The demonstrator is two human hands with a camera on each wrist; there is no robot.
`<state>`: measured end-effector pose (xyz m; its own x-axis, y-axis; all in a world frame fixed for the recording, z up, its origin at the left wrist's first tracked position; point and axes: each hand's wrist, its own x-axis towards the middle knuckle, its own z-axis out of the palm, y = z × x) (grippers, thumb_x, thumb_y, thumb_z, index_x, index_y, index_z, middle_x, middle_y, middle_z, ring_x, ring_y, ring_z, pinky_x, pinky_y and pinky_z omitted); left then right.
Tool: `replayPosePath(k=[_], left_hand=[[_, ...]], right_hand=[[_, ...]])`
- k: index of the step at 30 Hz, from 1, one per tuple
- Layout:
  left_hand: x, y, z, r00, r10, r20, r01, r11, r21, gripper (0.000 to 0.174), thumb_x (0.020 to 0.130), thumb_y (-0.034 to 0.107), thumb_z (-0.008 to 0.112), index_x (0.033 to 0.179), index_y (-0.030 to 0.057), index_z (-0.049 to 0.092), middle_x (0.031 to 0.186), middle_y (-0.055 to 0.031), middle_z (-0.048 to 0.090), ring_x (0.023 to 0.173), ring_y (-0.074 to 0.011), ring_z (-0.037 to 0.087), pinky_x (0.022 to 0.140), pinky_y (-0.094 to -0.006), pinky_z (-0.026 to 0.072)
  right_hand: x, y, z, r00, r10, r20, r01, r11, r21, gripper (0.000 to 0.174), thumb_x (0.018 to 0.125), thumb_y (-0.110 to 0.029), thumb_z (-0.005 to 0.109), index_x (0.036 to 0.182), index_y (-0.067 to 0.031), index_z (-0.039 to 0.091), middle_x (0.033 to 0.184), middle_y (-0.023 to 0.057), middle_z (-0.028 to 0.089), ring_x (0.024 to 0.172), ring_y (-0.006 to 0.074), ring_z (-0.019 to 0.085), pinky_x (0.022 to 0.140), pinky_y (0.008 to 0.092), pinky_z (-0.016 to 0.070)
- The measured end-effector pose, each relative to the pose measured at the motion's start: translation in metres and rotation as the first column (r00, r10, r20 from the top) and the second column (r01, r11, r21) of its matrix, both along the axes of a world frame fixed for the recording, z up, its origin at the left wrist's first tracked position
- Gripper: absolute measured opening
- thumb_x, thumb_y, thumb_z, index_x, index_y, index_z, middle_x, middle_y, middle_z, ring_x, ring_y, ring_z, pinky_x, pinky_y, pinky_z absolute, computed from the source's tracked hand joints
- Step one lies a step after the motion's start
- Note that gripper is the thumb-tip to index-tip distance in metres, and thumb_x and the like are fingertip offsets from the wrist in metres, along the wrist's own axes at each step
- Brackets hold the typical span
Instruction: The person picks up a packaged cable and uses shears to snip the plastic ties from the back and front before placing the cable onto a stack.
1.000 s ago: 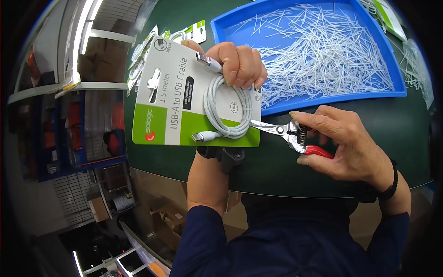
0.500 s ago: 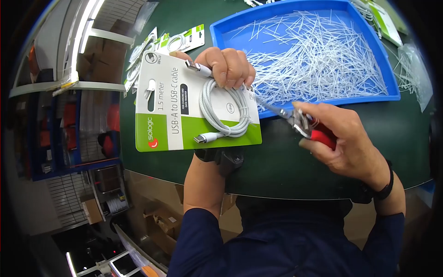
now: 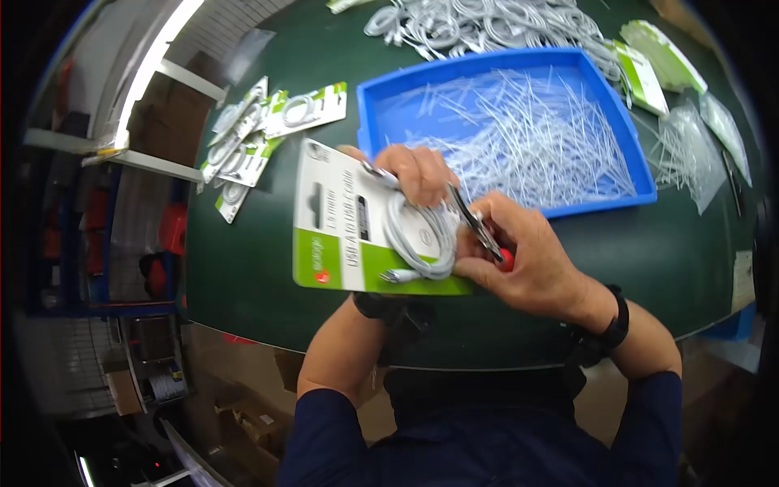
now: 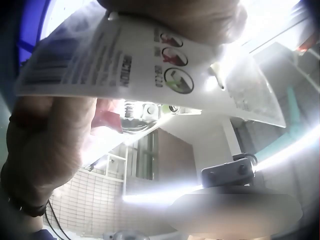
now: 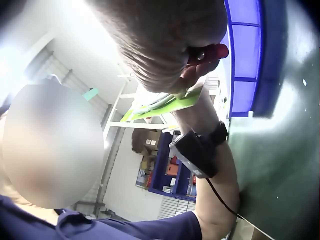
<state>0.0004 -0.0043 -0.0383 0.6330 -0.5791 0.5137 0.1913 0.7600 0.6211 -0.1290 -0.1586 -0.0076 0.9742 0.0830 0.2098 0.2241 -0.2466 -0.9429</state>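
Observation:
In the head view my left hand [image 3: 418,172] grips the upper edge of a white and green cable card [image 3: 329,219]. A coiled light-grey USB cable [image 3: 442,261] is fastened on its front, with both plugs on the printed side. My right hand [image 3: 531,258] holds small red-handled pruning shears [image 3: 477,223] at the card's right edge. Their metal part points up toward my left fingers, overlapping the coil's side. The left wrist view shows the card's printed back [image 4: 107,65] with the shears' spring [image 4: 129,110] beyond it. A red handle [image 5: 219,52] shows in the right wrist view.
A blue tray [image 3: 645,183] of loose white ties lies behind my hands on the green table [image 3: 268,276]. Coiled cables [image 3: 487,24] are heaped at the back. Carded cables [image 3: 300,114] lie at left; plastic bags [image 3: 690,162] and more cards [image 3: 641,77] at right.
My right hand has moved left with the shears, from apart from the card to its right edge. The card sits lower in the head view, and the view now takes in more of the table's back.

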Motion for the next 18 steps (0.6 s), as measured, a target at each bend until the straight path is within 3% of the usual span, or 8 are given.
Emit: replayPosePath(k=[5, 7, 10, 11, 12, 16, 17, 18], left_hand=[[0.024, 0.026, 0.02, 0.99, -0.022, 0.139, 0.031, 0.998, -0.063, 0.07, 0.114, 0.056, 0.018, 0.08, 0.0087, 0.055, 0.073, -0.0059, 0.05, 0.072, -0.0202, 0.045, 0.073, -0.0379, 0.0443], [0.032, 0.057, 0.037, 0.987, 0.116, 0.107, -0.102, 0.987, -0.127, 0.071, 0.113, 0.058, 0.016, 0.079, 0.0084, 0.055, 0.07, -0.0058, 0.048, 0.071, -0.0209, 0.044, 0.072, -0.038, 0.0436], [0.047, 0.136, 0.042, 0.924, 0.168, 0.345, -0.165, 0.985, -0.038, 0.068, 0.114, 0.055, 0.018, 0.078, 0.0088, 0.053, 0.069, -0.0058, 0.048, 0.069, -0.0221, 0.043, 0.068, -0.04, 0.0442], [0.036, 0.162, 0.043, 0.891, 0.265, 0.369, -0.286, 0.958, 0.004, 0.068, 0.114, 0.054, 0.018, 0.078, 0.0084, 0.053, 0.069, -0.0064, 0.048, 0.068, -0.0225, 0.042, 0.068, -0.0395, 0.0441], [0.009, 0.173, 0.051, 0.844, 0.428, 0.322, -0.464, 0.885, 0.042, 0.068, 0.114, 0.054, 0.018, 0.077, 0.008, 0.052, 0.068, -0.0068, 0.047, 0.068, -0.0229, 0.042, 0.067, -0.0393, 0.0443], [-0.045, 0.277, 0.029, 0.71, 0.614, 0.344, -0.699, 0.674, 0.238, 0.07, 0.115, 0.056, 0.019, 0.073, 0.0073, 0.049, 0.067, -0.0072, 0.046, 0.065, -0.0221, 0.042, 0.065, -0.0369, 0.0434], [-0.066, 0.294, 0.028, 0.546, 0.734, 0.402, -0.835, 0.441, 0.33, 0.07, 0.114, 0.056, 0.022, 0.073, 0.0073, 0.049, 0.067, -0.0069, 0.047, 0.066, -0.0212, 0.043, 0.066, -0.0369, 0.0434], [-0.071, 0.344, 0.01, 0.477, 0.735, 0.482, -0.87, 0.314, 0.381, 0.07, 0.114, 0.058, 0.023, 0.074, 0.0069, 0.05, 0.068, -0.0066, 0.048, 0.068, -0.0206, 0.047, 0.069, -0.0364, 0.0451]], right_hand=[[-0.002, -0.003, 0.001, 1.0, 0.014, -0.014, -0.014, 1.0, -0.004, 0.034, 0.084, -0.004, 0.083, 0.105, -0.0036, 0.057, 0.078, 0.0062, 0.065, 0.064, 0.0141, 0.062, 0.062, 0.0295, 0.049], [-0.002, -0.012, 0.003, 1.0, -0.004, -0.002, 0.004, 0.999, -0.052, 0.034, 0.084, -0.002, 0.083, 0.106, -0.0032, 0.058, 0.078, 0.0067, 0.066, 0.064, 0.015, 0.062, 0.062, 0.0299, 0.049], [0.004, -0.031, 0.013, 0.994, -0.095, 0.045, 0.104, 0.958, -0.269, 0.034, 0.083, 0.0, 0.081, 0.108, -0.0021, 0.058, 0.078, 0.0081, 0.065, 0.065, 0.0173, 0.062, 0.063, 0.0313, 0.0493], [0.008, -0.038, 0.008, 0.988, -0.121, 0.101, 0.147, 0.94, -0.307, 0.035, 0.083, 0.001, 0.08, 0.11, -0.0006, 0.058, 0.079, 0.0095, 0.064, 0.065, 0.0203, 0.062, 0.063, 0.0327, 0.0491], [0.012, -0.045, 0.0, 0.977, -0.168, 0.131, 0.202, 0.927, -0.316, 0.036, 0.082, 0.001, 0.081, 0.111, -0.0001, 0.058, 0.079, 0.0099, 0.063, 0.065, 0.0208, 0.061, 0.064, 0.033, 0.0489], [0.017, -0.065, -0.005, 0.951, -0.27, 0.149, 0.307, 0.874, -0.378, 0.041, 0.081, -0.001, 0.08, 0.115, 0.0016, 0.059, 0.083, 0.0106, 0.061, 0.07, 0.0205, 0.059, 0.069, 0.0336, 0.0488], [0.017, -0.067, -0.004, 0.953, -0.276, 0.122, 0.302, 0.882, -0.362, 0.04, 0.081, -0.002, 0.08, 0.115, 0.0016, 0.059, 0.084, 0.01, 0.062, 0.072, 0.0194, 0.06, 0.07, 0.033, 0.0491], [0.017, -0.069, -0.004, 0.955, -0.283, 0.094, 0.297, 0.889, -0.347, 0.04, 0.081, -0.002, 0.08, 0.115, 0.0016, 0.059, 0.085, 0.0093, 0.063, 0.073, 0.0184, 0.06, 0.07, 0.0325, 0.0494]])
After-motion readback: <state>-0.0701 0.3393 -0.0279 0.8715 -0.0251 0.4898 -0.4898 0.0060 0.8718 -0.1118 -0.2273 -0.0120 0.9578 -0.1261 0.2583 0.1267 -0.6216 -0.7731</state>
